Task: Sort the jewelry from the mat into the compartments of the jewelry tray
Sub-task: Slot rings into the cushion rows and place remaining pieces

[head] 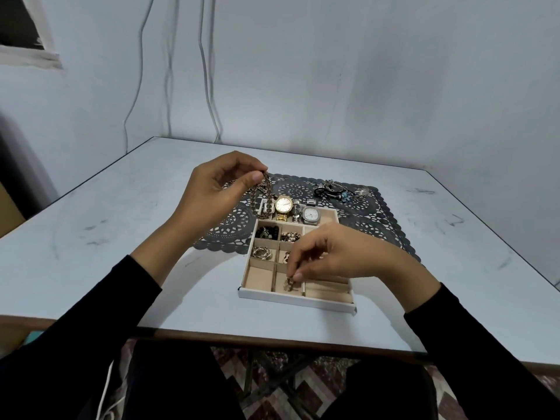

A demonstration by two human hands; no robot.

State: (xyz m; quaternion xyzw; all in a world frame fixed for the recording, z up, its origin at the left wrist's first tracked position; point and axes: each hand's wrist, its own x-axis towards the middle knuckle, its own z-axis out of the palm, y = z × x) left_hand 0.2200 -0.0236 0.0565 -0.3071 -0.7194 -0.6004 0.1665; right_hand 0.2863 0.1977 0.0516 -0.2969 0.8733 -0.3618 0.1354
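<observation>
Head-camera view: a small chain [289,283] is pinched by the right hand [330,256] into the jewelry tray [295,300]'s near compartment at 6 o'clock; a heavier chain [263,195], pinched by the left hand [216,189], is kept dangling clear at 11; unsorted pieces [339,190] lie on the mat [375,219] at 1 o'clock.

A pale table [106,225] is standing against a grey-white wall [333,71], with thin cables [209,86] hanging down it (two or three, hard to count). A patterned rug [303,386] is showing beneath.
</observation>
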